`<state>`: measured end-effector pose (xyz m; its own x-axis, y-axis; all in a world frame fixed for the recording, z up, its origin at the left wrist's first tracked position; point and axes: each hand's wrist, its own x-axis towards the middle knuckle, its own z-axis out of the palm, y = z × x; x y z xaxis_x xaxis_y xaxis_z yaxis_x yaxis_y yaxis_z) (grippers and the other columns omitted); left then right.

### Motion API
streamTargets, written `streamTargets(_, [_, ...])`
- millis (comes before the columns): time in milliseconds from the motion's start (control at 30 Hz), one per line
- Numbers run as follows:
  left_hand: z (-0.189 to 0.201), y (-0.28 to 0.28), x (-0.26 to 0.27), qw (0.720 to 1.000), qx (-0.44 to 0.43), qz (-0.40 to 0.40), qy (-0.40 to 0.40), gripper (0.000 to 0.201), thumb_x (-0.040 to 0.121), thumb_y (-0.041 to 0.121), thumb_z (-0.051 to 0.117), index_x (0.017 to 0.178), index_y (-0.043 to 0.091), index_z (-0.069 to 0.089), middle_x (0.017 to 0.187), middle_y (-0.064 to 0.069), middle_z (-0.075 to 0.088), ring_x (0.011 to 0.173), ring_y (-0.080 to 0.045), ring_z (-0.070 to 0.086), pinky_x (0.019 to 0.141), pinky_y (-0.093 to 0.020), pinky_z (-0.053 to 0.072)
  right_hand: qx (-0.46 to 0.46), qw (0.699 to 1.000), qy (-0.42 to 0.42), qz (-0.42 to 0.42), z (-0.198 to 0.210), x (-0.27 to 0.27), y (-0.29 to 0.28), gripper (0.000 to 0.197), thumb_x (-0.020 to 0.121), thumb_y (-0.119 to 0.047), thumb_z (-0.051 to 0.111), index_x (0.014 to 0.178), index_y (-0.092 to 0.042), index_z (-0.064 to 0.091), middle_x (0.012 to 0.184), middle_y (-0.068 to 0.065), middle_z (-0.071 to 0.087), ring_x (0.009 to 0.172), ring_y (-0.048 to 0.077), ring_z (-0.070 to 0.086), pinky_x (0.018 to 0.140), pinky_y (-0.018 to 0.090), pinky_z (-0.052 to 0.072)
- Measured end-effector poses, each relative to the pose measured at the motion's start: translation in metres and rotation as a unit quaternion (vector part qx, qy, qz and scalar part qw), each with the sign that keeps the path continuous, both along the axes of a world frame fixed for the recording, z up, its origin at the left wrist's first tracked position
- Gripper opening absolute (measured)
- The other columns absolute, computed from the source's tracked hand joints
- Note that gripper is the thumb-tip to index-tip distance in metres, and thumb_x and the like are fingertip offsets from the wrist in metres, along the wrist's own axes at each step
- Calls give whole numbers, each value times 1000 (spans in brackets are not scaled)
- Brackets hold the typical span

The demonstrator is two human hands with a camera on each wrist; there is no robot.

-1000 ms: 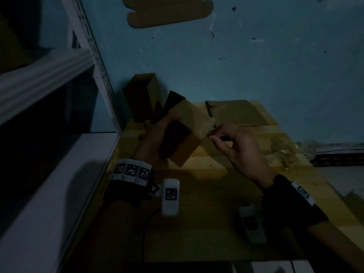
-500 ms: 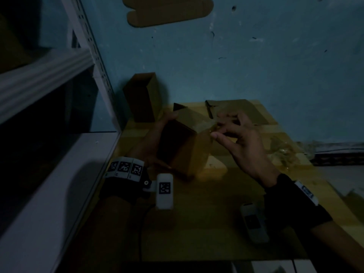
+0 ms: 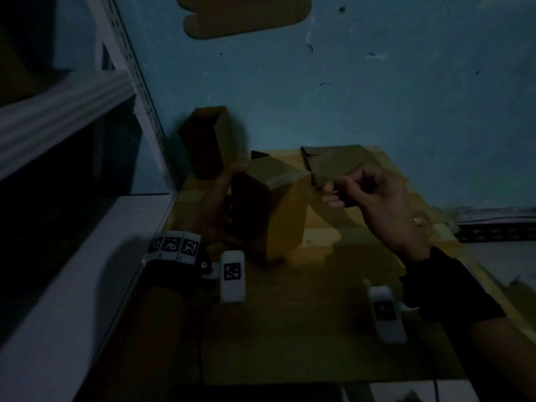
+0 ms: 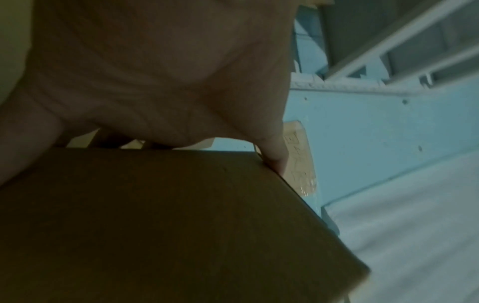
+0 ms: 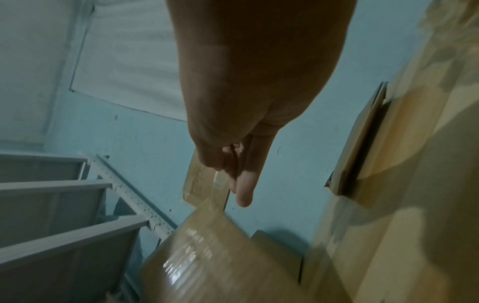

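Note:
A small brown cardboard box [image 3: 285, 216] with clear tape across its top is tilted just above the wooden table [image 3: 290, 329]. My left hand [image 3: 223, 198] grips its left side, thumb on the far top edge. In the left wrist view the box [image 4: 181, 225] fills the lower picture under my left hand [image 4: 155, 82]. My right hand [image 3: 348, 190] hovers just right of the box's top corner with its fingers curled. In the right wrist view my right hand [image 5: 233, 164] seems to pinch a clear tape strip [image 5: 219, 184] that runs down to the box [image 5: 220, 256].
An open cardboard box [image 3: 207, 143] stands upright at the back left against the blue wall. Flattened cardboard [image 3: 339, 161] lies at the table's back. A white metal shelf [image 3: 72, 256] borders the left side. Crumpled clear plastic [image 3: 435, 221] lies at the right edge.
The box has turned and dropped lower in my left hand, its flaps now folded shut. My right hand has drawn away to the right from the box's corner.

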<state>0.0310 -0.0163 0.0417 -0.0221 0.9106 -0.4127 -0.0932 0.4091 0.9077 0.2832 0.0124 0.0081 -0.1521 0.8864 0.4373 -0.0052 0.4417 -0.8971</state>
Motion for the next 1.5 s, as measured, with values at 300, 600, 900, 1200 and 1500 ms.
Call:
streamTargets(300, [1,-1,0,1000,-7,6,2,51,84,65,57,104,19,65,99,-8,64,94,-28,60,104,-52,42,-11,970,-85,-229,0,44,25,12,95,-13,68,102,-3,65,78,13,73,63,19,73,61,29,61])
streamTargets(600, [1,-1,4,1000,0,12,3,49,87,60,58,114,20,64,97,-7,70,91,-28,66,79,-42,53,127,850,-460,-223,-21,92,50,14,78,4,79,92,2,78,91,23,75,82,35,72,75,30,45])
streamTargets(900, [0,-1,5,999,32,-19,-4,29,99,48,48,97,22,62,60,3,72,54,-13,70,57,-29,56,47,798,-495,-341,-14,124,40,17,63,18,78,77,9,74,78,32,71,75,46,69,70,33,41])
streamTargets(1200, [2,-4,7,999,33,-27,19,30,94,56,51,97,28,62,70,5,74,68,-18,71,64,-34,56,-112,802,-539,-231,-11,95,38,37,87,-35,75,70,-3,73,68,14,69,59,23,61,57,30,45])
streamTargets(1500, [-2,1,15,986,164,-2,3,7,98,31,56,99,26,61,69,18,73,65,0,70,55,-19,54,-71,789,-465,-395,-6,101,27,23,74,-11,77,55,-6,66,54,10,58,58,29,58,78,48,51])
